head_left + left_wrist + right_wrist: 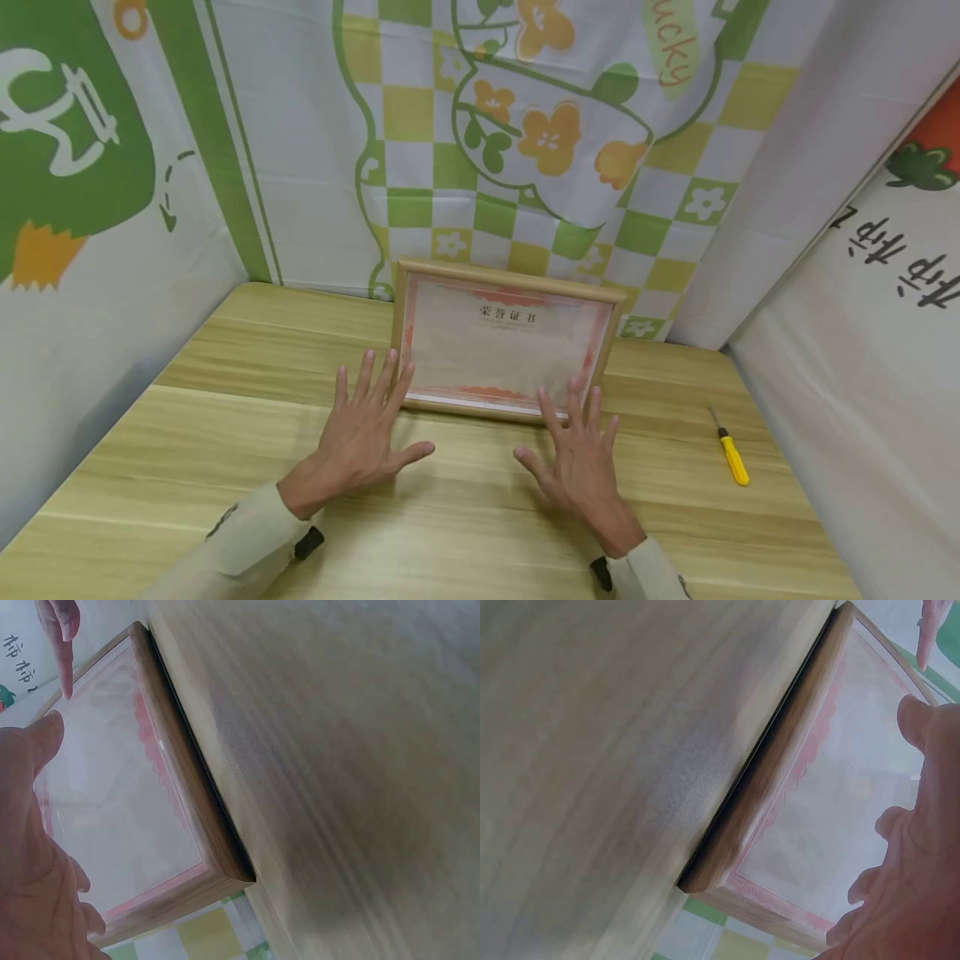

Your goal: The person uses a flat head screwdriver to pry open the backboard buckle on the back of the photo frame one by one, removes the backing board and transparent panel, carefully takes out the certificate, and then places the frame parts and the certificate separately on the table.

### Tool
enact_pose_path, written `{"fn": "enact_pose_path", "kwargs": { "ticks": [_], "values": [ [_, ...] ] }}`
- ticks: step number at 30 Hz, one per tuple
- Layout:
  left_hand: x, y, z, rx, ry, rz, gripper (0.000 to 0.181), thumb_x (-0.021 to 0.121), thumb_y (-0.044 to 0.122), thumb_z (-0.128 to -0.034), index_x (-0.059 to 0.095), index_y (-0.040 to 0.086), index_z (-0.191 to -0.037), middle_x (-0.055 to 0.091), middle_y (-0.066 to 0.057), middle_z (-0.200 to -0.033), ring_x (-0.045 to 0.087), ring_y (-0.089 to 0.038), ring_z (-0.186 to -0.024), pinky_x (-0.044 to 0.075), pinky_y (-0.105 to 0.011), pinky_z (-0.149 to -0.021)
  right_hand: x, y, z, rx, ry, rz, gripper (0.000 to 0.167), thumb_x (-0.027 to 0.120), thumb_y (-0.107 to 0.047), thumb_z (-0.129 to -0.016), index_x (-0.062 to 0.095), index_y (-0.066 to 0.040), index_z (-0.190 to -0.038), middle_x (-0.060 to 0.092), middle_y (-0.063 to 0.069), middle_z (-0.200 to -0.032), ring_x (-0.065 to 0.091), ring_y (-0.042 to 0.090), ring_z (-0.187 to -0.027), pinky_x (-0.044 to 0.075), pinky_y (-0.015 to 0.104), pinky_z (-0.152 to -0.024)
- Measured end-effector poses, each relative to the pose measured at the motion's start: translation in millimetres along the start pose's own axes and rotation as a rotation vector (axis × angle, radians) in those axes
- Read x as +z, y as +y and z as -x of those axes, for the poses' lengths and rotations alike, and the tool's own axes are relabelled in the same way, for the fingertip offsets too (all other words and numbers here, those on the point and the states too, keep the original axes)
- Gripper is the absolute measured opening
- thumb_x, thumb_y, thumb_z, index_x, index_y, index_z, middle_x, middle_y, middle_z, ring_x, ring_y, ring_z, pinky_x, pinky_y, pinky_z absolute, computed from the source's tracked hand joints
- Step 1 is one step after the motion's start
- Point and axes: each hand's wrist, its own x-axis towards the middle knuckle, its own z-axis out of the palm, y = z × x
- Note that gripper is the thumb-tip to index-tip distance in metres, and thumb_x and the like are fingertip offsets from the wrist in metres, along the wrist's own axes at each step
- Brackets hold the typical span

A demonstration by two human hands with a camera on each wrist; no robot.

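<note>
A wooden picture frame (510, 279) holding a certificate with a red-orange border stands at the back of the table, leaning toward the curtain. My left hand (360, 437), fingers spread, is over the table before the frame's lower left corner. Spread in the same way, my right hand (585, 467) is by the lower right corner. Neither hand grips anything; whether fingertips touch the frame I cannot tell. The left wrist view shows the frame (180, 765) beside the left hand (37, 862); the right wrist view shows the frame (780, 765) beside the right hand (907, 870).
A screwdriver (733, 458) with a yellow handle lies on the right side of the wooden table (187, 450). Behind the frame hangs a green, yellow and white checked curtain (408, 112). Printed white cloths stand at the left and right sides.
</note>
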Motion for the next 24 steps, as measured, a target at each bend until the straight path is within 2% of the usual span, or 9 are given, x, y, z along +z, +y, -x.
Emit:
{"fn": "enact_pose_path", "kwargs": {
  "ticks": [5,11,15,20,24],
  "values": [
    [-1.8,-0.4,-3.0,0.004,0.015,0.005,0.11,0.055,0.076,-0.0791,0.025,0.002,-0.155,0.017,-0.021,-0.162,0.01,-0.045,-0.15,0.011,-0.071,-0.115,-4,4,-4.7,0.002,0.001,-0.021,0.089,0.059,-0.061,-0.089,0.02,-0.022,-0.158,0.005,0.024,-0.163,0.005,0.054,-0.146,0.017,0.081,-0.104],
    [-6.0,-0.9,-8.3,-0.011,-0.016,0.013,0.113,0.057,0.074,-0.0799,0.018,0.001,-0.156,0.012,-0.019,-0.163,0.004,-0.043,-0.151,0.008,-0.068,-0.117,-10,11,-10.7,0.004,0.016,-0.084,0.09,0.06,-0.058,-0.09,0.015,-0.021,-0.159,0.004,0.023,-0.163,0.004,0.052,-0.148,0.019,0.08,-0.105],
    [-7.0,-2.9,-13.3,-0.024,-0.031,0.029,0.114,0.057,0.074,-0.0801,0.015,0.001,-0.156,0.011,-0.02,-0.164,0.004,-0.044,-0.151,0.008,-0.068,-0.118,-12,16,-15.4,0.0,0.056,-0.142,0.092,0.063,-0.053,-0.09,0.014,-0.016,-0.159,0.002,0.022,-0.164,0.008,0.052,-0.147,0.022,0.079,-0.105],
    [-7.6,-7.9,-20.4,-0.043,-0.044,0.057,0.115,0.056,0.075,-0.0811,0.012,-0.001,-0.156,0.012,-0.023,-0.163,0.009,-0.046,-0.149,0.017,-0.068,-0.116,-12,24,-23.0,-0.001,0.128,-0.245,0.097,0.071,-0.042,-0.089,0.012,-0.008,-0.158,0.002,0.024,-0.164,0.019,0.05,-0.145,0.029,0.071,-0.108],
    [-8.9,-12.1,-26.3,-0.062,-0.061,0.092,0.116,0.057,0.073,-0.0829,0.009,-0.005,-0.155,0.01,-0.026,-0.162,0.01,-0.048,-0.149,0.02,-0.066,-0.116,-14,29,-26.4,0.051,0.144,-0.334,0.1,0.071,-0.041,-0.089,0.006,-0.013,-0.159,0.0,0.02,-0.165,0.022,0.047,-0.146,0.036,0.065,-0.107]
  ]
}}
